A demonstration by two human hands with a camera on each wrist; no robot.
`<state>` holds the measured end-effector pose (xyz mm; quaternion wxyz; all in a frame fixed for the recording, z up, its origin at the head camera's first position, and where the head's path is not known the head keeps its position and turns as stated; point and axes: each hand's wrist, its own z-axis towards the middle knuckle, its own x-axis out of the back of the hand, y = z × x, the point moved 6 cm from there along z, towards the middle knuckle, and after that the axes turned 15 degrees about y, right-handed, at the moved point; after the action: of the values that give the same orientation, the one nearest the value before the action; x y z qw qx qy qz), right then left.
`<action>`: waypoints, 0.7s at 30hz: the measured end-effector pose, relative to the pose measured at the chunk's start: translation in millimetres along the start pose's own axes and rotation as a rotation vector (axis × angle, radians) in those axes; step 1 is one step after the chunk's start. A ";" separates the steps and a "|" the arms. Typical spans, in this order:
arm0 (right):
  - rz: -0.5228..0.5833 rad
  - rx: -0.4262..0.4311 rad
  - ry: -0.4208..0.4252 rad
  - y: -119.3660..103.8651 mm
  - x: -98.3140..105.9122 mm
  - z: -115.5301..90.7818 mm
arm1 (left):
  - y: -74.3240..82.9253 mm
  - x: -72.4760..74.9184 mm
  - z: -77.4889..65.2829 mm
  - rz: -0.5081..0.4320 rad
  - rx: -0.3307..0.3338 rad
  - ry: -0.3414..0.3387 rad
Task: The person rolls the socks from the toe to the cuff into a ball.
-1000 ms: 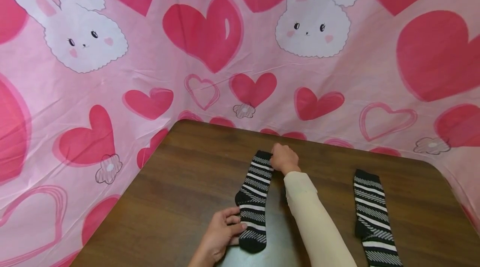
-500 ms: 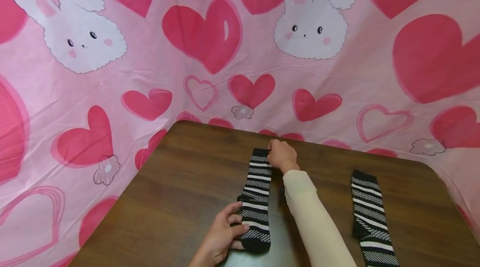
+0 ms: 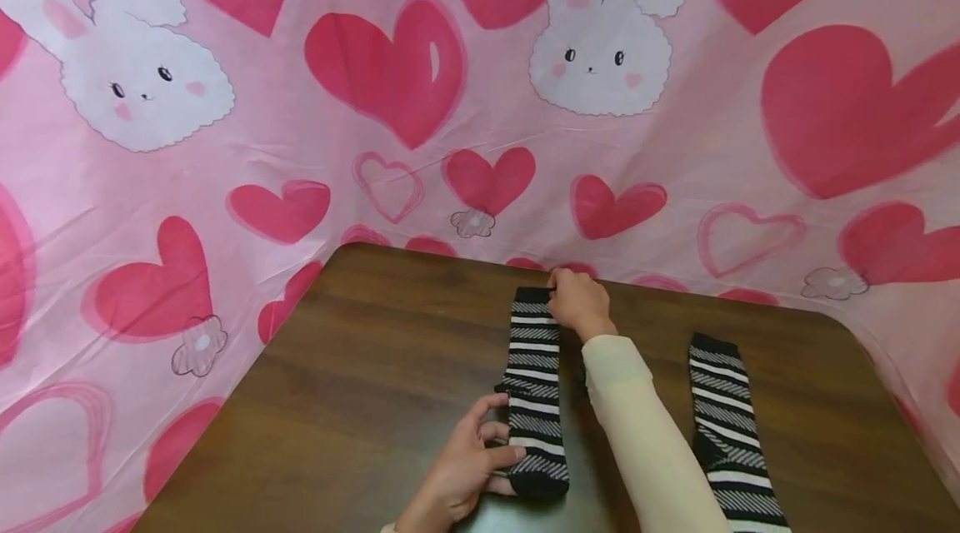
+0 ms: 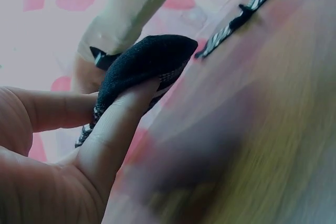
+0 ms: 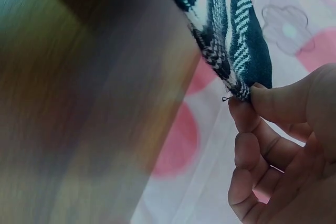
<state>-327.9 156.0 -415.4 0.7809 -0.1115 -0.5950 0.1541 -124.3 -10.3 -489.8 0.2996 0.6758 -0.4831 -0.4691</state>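
A black sock with white and grey stripes (image 3: 534, 375) stretches between both hands over the table. My left hand (image 3: 472, 458) pinches it near the toe, thumb on top and fingers beneath; in the left wrist view the black toe (image 4: 147, 59) bulges above the thumb. At the far end, my right hand (image 3: 581, 301) pinches the corner of the black cuff; the right wrist view shows thumb and forefinger tips (image 5: 270, 100) on the cuff's edge. A matching striped sock (image 3: 727, 425) lies flat to the right, its toe cut off by the frame's bottom edge.
The brown wooden table (image 3: 360, 366) has rounded far corners. Behind it and along its sides hangs a pink cloth (image 3: 360, 83) printed with hearts and rabbits. My right forearm in a cream sleeve (image 3: 652, 433) lies between the two socks.
The held sock has turned from a slant to nearly straight, and its heel now sits folded at the left edge. Both hands keep their pinch on it. The other sock stays put.
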 end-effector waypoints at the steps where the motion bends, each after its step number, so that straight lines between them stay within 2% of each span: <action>1: -0.003 0.001 0.006 4.2 3.5 -0.4 | -1.5 -5.2 0.3 0.002 0.006 -0.009; 6: -0.031 0.002 0.026 31.1 22.3 -4.3 | -9.5 -39.0 -1.0 0.017 0.057 -0.079; 14: -0.086 -0.039 0.040 87.2 69.3 -16.2 | -25.3 -112.2 -4.8 0.015 0.102 -0.220; 21: -0.146 -0.093 0.022 153.2 116.1 -35.6 | -47.5 -181.8 -11.8 0.041 0.124 -0.241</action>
<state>-281.8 341.8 -375.8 0.7904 -0.1058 -0.5996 0.0677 -112.6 175.8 -463.5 0.2065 0.6215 -0.5576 -0.5100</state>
